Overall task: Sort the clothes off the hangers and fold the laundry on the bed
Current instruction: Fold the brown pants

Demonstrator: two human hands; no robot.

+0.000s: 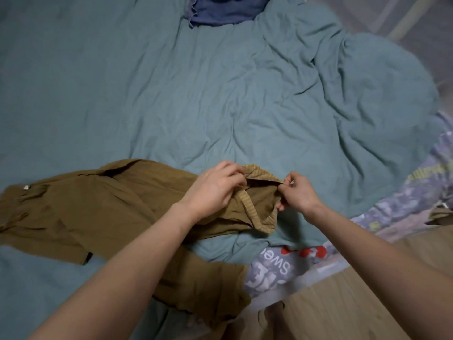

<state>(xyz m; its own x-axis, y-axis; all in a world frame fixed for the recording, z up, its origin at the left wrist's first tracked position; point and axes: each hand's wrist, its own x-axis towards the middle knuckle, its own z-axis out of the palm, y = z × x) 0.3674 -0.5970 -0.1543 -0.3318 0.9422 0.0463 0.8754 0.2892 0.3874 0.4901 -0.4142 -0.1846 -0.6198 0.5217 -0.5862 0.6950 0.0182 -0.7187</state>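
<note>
Head view: both grips (263, 190) pinching brown shirt (103, 212) collar, hem under forearm.

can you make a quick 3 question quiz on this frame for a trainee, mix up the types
1. True or false: both hands hold the ribbed collar of the brown shirt.
2. Multiple choice: the dark blue garment lies A) beside the left hand B) at the far edge of the teal blanket C) under the right hand.
3. Fill in: the printed fabric with red shapes lies nearest the ___ arm.

Key: 1 true; 2 B; 3 right.
</note>
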